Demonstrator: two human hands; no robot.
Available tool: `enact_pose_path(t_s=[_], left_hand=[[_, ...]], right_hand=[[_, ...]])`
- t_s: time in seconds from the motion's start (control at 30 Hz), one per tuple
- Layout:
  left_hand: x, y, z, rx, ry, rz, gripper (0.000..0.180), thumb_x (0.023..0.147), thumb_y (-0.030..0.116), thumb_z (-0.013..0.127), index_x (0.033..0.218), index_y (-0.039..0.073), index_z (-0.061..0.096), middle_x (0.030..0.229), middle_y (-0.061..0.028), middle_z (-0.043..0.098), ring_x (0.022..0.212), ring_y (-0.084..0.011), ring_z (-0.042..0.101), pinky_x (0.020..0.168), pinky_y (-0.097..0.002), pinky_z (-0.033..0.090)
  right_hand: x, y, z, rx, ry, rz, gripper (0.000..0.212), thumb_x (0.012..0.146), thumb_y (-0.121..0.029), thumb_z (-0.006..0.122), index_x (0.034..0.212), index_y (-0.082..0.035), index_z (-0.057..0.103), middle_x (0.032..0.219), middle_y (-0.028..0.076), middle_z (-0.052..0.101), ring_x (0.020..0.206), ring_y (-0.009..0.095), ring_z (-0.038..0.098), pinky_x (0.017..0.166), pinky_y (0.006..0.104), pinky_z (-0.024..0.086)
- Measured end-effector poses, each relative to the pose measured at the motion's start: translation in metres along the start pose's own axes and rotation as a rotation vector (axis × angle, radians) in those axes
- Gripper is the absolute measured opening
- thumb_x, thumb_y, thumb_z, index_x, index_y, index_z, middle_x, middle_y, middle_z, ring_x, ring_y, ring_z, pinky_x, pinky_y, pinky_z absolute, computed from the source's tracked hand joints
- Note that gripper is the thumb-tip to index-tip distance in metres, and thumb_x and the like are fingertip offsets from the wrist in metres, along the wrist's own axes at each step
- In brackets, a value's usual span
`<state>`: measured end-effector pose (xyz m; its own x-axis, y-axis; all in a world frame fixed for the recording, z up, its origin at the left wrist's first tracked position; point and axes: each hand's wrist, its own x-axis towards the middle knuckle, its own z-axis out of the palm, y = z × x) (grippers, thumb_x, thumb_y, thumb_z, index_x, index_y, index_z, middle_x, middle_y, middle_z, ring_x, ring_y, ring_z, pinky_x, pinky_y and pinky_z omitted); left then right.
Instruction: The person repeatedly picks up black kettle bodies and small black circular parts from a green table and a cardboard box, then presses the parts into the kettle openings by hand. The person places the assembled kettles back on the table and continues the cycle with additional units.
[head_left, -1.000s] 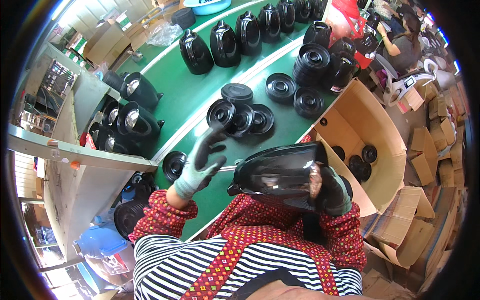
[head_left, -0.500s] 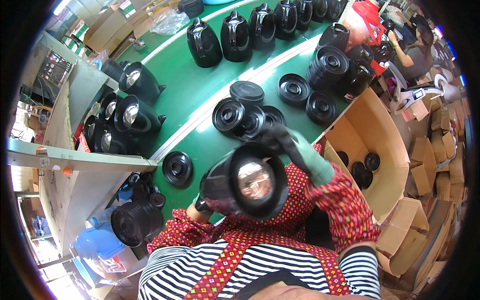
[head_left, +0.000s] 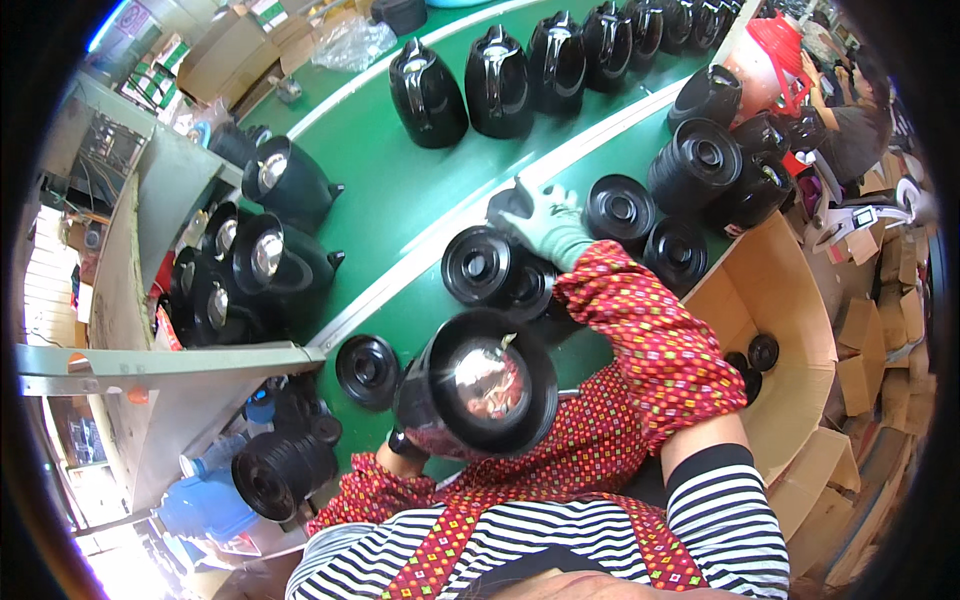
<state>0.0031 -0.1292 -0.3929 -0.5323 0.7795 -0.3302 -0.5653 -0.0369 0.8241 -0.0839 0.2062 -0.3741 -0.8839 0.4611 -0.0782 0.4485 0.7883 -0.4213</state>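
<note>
A black jug [head_left: 425,400] with a shiny silvery inside is tilted so that its round mouth faces up toward me. My left hand [head_left: 403,448] is at its lower left side and supports it; the fingers are hidden behind the body. Stretched out over the green table, my right hand [head_left: 552,225] wears a pale green glove with dark fingers. It grips a black round lid [head_left: 508,204], partly covered by the glove. Just below are another lid [head_left: 477,266] and a partly hidden lid [head_left: 532,288]. One lid [head_left: 367,371] lies left of the jug.
Several black jugs [head_left: 497,85] stand in a row at the back. More jugs [head_left: 290,258] lie at the left. Stacked lids [head_left: 697,160] stand at the right, beside an open carton [head_left: 800,330] holding small black discs. A metal frame bar [head_left: 170,360] crosses at left.
My right hand has moved from beside the jug's mouth out to the lid farther up the table. The jug has turned slightly in my left hand. The whole view has shifted a little.
</note>
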Motion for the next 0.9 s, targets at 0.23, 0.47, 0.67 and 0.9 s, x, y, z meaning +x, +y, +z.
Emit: enact_pose_path(t_s=[0.23, 0.47, 0.67, 0.9], left_hand=[[0.021, -0.009, 0.019, 0.052, -0.115, 0.071, 0.064, 0.085, 0.020, 0.088, 0.141, 0.000, 0.064, 0.137, -0.0150, 0.071, 0.121, -0.0244, 0.069, 0.105, -0.0392, 0.055], [0.017, -0.015, 0.047, 0.228, -0.278, 0.141, 0.063, 0.084, 0.021, 0.089, 0.139, 0.000, 0.066, 0.135, -0.0149, 0.072, 0.119, -0.0245, 0.070, 0.104, -0.0390, 0.056], [0.006, -0.009, 0.069, 0.506, -0.442, 0.270, 0.062, 0.083, 0.022, 0.089, 0.137, 0.000, 0.067, 0.133, -0.0147, 0.073, 0.117, -0.0245, 0.071, 0.103, -0.0389, 0.057], [0.032, -0.015, 0.079, 0.863, -0.577, 0.521, 0.061, 0.082, 0.023, 0.090, 0.135, 0.000, 0.069, 0.130, -0.0145, 0.074, 0.115, -0.0245, 0.072, 0.102, -0.0388, 0.057]], right_hand=[[-0.172, 0.002, -0.119, 0.768, 0.102, -0.406, 0.095, 0.090, -0.060, 0.072, 0.162, -0.005, 0.044, 0.155, 0.024, 0.049, 0.141, 0.043, 0.043, 0.122, 0.0516, 0.030], [-0.293, 0.022, -0.139, 0.608, 0.163, -0.386, 0.106, 0.086, -0.070, 0.072, 0.163, -0.003, 0.043, 0.164, 0.025, 0.039, 0.148, 0.043, 0.037, 0.124, 0.0528, 0.025], [-0.350, 0.046, -0.147, 0.707, 0.285, -0.397, 0.105, 0.086, -0.070, 0.073, 0.162, -0.002, 0.044, 0.163, 0.026, 0.039, 0.148, 0.043, 0.037, 0.123, 0.0539, 0.027], [-0.388, 0.068, -0.164, 0.523, 0.467, -0.662, 0.101, 0.086, -0.064, 0.076, 0.160, -0.003, 0.044, 0.164, 0.032, 0.035, 0.147, 0.051, 0.038, 0.122, 0.0581, 0.028]])
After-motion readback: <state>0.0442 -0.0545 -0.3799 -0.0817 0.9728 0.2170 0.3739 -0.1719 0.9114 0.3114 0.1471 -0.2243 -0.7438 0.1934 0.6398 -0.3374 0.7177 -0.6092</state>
